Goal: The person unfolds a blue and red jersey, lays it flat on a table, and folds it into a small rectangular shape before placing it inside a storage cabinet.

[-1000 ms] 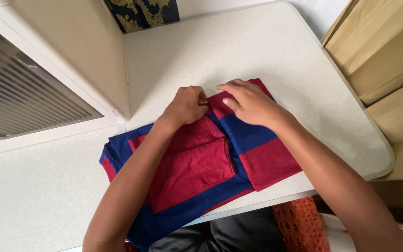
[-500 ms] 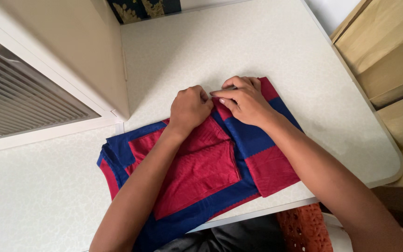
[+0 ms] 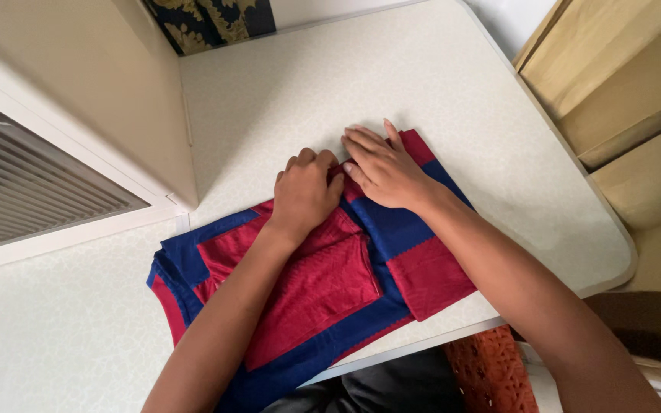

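A folded red and blue garment is seen lying on the pale speckled table, near its front edge, with one corner hanging slightly over that edge towards the person's lap. The left hand is curled into a loose fist over the far edge of the cloth, and a small tuck of fabric appears to be pinched under its knuckles, though the fingertips are hidden. The right hand is laid flat just beside it, fingers spread and pressed down on the far right corner of the garment; nothing is gripped by it. The cloth is judged to be light, soft and limp, a thin knitted weave that slides easily over the smooth tabletop and keeps no shape of its own, so it is best taken at a folded edge or corner, with the layers held together and the other palm kept on top to stop them shifting. Compared with half a second earlier, the right hand's fingers have been opened out from a pinch into a flat press, the left fist has been moved slightly further over the fold, and the view has been shifted a little, so the garment sits lower left. A beige box with a grille stands to the left.
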